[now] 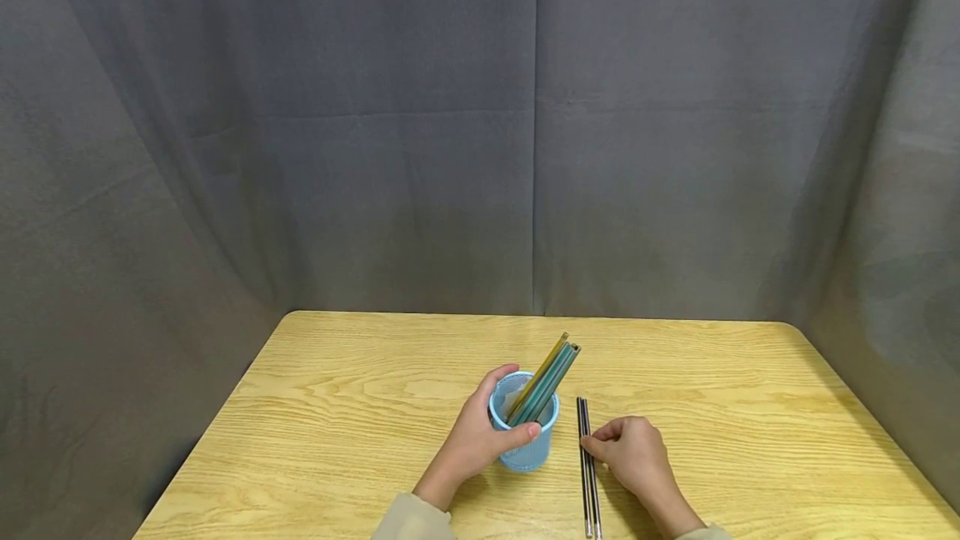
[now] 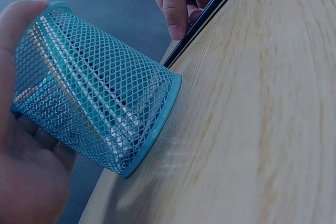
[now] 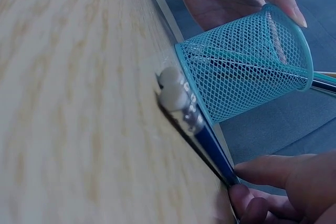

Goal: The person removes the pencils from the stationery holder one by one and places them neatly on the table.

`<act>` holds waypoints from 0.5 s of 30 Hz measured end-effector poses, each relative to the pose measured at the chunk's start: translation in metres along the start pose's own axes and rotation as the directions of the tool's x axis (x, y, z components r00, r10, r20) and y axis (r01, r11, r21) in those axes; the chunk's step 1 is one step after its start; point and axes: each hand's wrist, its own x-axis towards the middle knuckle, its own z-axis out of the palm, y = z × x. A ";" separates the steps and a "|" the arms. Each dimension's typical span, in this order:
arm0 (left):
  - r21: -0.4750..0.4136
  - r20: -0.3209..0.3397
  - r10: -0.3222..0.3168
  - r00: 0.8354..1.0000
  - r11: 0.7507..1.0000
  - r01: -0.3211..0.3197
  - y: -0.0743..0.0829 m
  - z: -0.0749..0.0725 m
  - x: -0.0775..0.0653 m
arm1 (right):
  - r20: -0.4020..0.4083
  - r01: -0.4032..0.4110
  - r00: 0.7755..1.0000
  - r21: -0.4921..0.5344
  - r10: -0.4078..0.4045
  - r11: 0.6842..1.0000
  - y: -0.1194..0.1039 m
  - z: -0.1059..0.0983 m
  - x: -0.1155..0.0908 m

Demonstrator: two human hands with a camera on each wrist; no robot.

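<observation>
A light-blue mesh pen cup (image 1: 527,455) stands on the table, tilted little if at all. My left hand (image 1: 477,432) grips it from the left, thumb on the near side of the rim and fingers round the far side. Several teal pencils (image 1: 551,382) and a yellow one (image 1: 557,348) lean to the right inside the cup. Just right of it, two dark pencils (image 1: 589,490) lie side by side, their white erasers (image 3: 173,97) toward the near edge. My right hand (image 1: 636,452) pinches at these dark pencils around their middle, thumb and fingertips against them.
The wood-grain table (image 1: 360,415) spreads out on both sides of the hands. Grey curtains (image 1: 405,148) hang behind the table and along its left and right sides.
</observation>
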 end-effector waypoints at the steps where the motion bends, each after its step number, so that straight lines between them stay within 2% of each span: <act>1: -0.003 0.001 -0.002 1.000 1.000 0.002 0.001 0.000 0.000 | -0.003 0.000 1.000 0.000 0.000 1.000 0.000 0.000 0.000; 5: -0.008 0.000 -0.019 1.000 1.000 0.019 -0.004 0.000 0.002 | -0.003 -0.005 1.000 0.006 0.005 1.000 -0.001 -0.001 -0.001; 11: 0.009 -0.004 -0.024 1.000 1.000 0.024 -0.028 0.000 0.008 | -0.001 -0.024 1.000 0.031 0.024 0.999 -0.002 -0.002 -0.001; 15: 0.010 -0.002 -0.015 1.000 1.000 0.015 -0.032 0.000 0.009 | 0.005 -0.050 0.999 0.051 0.049 0.997 -0.003 -0.002 -0.001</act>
